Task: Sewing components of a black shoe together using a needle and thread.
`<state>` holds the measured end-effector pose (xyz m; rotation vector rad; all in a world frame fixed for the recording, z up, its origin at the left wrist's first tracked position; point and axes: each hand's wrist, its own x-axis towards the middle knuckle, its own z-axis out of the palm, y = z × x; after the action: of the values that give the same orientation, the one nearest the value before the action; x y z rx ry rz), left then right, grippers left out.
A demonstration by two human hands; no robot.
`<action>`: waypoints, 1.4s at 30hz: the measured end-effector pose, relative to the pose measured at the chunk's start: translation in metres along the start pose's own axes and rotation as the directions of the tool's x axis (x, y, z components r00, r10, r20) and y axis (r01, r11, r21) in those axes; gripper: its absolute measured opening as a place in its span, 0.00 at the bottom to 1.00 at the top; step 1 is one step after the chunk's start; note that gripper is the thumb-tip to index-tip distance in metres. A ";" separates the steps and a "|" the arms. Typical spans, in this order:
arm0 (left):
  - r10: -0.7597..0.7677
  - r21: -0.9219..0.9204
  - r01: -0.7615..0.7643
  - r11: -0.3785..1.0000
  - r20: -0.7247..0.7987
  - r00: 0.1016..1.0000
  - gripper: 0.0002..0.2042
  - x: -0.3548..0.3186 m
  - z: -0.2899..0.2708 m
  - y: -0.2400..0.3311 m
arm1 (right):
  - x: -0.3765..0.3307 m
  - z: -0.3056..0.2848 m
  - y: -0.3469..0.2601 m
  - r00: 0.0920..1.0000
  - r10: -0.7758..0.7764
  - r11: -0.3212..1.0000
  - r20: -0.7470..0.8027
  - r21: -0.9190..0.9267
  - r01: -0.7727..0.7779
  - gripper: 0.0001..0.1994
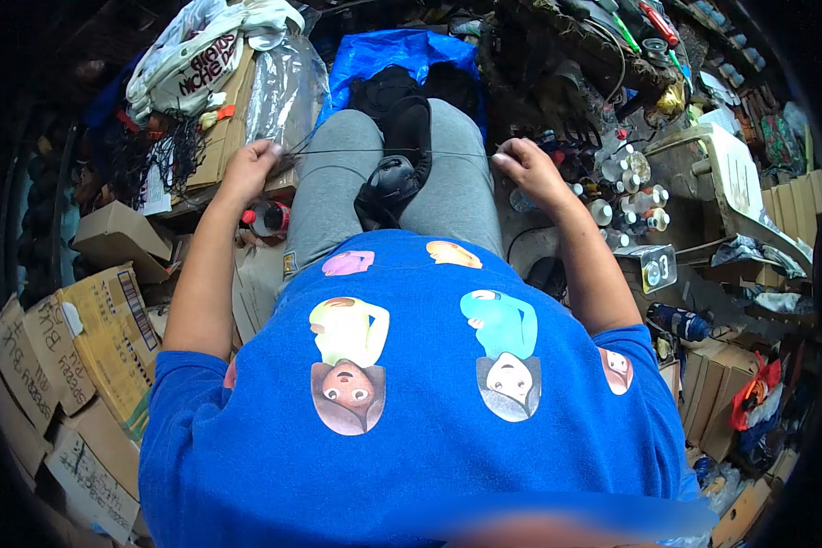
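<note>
A thin dark thread (452,152) runs nearly level and taut across my lap. At its left end my left hand (253,170) pinches it between thumb and fingers. My right hand (532,171) is closed at the other end, fingertips together on the thread. Below the thread, between my grey-trousered thighs, rests a black shoe-like item (395,178) with a shiny rounded part; its exact kind is unclear. A slack loop of thread curves over my left thigh near it. Farther off, black items (384,89) lie around my knees on a blue plastic sheet (356,57).
Cardboard boxes (123,233) crowd the left, with a red-capped bottle (267,218) beside my left forearm. A bundle of black cords (178,151) hangs near a white cloth bag (212,64). Several small bottles (626,173) and a pale plastic chair (738,183) stand right of my right hand.
</note>
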<state>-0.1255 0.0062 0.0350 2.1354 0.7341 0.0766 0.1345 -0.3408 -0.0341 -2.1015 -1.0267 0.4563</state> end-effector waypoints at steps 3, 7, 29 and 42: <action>0.296 0.327 -0.242 0.913 -0.126 0.947 0.19 0.018 0.027 0.034 | 0.006 -0.009 0.000 0.997 0.056 0.998 -0.061 0.038 -0.054 0.10; 0.617 0.179 -0.645 0.743 0.193 0.763 0.24 0.049 0.097 0.092 | 0.026 -0.001 -0.019 0.985 -0.171 0.917 -0.012 0.364 0.164 0.10; 0.349 -0.145 -0.360 0.922 0.715 0.606 0.13 0.129 0.119 0.097 | 0.051 0.021 -0.036 0.969 -0.226 0.970 0.101 0.115 0.215 0.10; 0.333 -0.073 -0.485 0.871 0.815 0.474 0.17 0.120 0.105 0.088 | 0.023 0.029 -0.098 0.940 -0.329 0.820 0.092 -0.466 0.332 0.08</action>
<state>0.0468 -0.0461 0.0105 2.1324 -0.3623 -0.7121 0.0804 -0.2693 0.0197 -2.2644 -1.6055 0.0300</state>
